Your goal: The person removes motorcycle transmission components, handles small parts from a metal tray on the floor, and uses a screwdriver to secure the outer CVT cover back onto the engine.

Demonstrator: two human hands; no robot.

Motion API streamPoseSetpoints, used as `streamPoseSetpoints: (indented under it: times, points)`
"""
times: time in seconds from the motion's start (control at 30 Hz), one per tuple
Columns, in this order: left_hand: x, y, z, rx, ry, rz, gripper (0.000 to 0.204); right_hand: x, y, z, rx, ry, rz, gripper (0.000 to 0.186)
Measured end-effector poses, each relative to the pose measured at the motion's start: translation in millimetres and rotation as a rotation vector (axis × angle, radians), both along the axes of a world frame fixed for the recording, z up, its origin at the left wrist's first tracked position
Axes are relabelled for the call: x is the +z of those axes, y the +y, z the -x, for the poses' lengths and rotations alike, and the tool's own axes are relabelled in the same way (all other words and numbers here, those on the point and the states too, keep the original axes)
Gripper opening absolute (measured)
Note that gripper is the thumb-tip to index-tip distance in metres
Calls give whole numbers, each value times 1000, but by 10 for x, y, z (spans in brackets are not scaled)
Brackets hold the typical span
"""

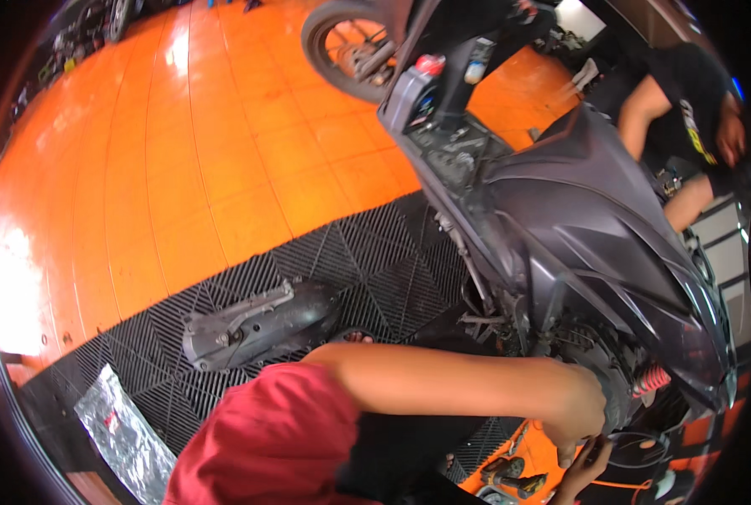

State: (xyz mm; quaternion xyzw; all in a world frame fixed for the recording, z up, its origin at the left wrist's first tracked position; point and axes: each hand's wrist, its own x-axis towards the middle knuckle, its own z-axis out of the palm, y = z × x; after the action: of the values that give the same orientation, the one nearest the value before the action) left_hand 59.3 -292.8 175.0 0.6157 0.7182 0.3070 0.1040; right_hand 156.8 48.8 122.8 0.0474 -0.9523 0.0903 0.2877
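My left arm in a red sleeve reaches across to my left hand, whose fingers curl down beside the rear engine casing of the dark grey scooter. My right hand is just below it, fingers bent toward the left hand near the casing's lower side. What either hand holds is too small or hidden to make out. A red shock spring sits right of the casing. On the orange surface below lie a cordless power tool and other small tools.
A long black removed scooter part and a silver plastic bag lie on the ribbed mat, bordered by orange tiles. A loose-looking wheel stands behind the scooter. Another person in black is at the scooter's far side.
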Motion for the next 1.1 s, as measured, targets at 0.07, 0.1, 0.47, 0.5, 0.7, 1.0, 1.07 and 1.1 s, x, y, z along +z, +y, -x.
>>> streamPoseSetpoints:
  times: [0.07,0.1,0.47,0.5,0.7,1.0,1.07,1.1]
  points:
    - [-616,-393,-73,89,-49,-466,54,-205,79,-25,-8,14,36,12]
    - [-841,-605,-155,182,-206,-464,50,-166,48,-37,27,43,-193,9]
    - [-1867,-1618,2317,1405,-43,-725,18,431,-211,93,47,-208,-490,17]
    - [-1915,-1552,2758,1442,100,-539,19,471,-140,19,30,-200,-479,17]
    - [-1963,-1391,3987,1514,243,256,27,588,-114,-531,-170,-267,-586,22]
    - [-2053,-1142,4290,1544,428,99,20,285,149,-846,-355,-288,-420,28]
    - [-1903,-1264,4331,1617,307,-32,18,342,83,-802,-326,-221,-403,29]
    - [-1717,-1322,4302,1642,212,-79,18,408,-18,-786,-348,-245,-329,30]
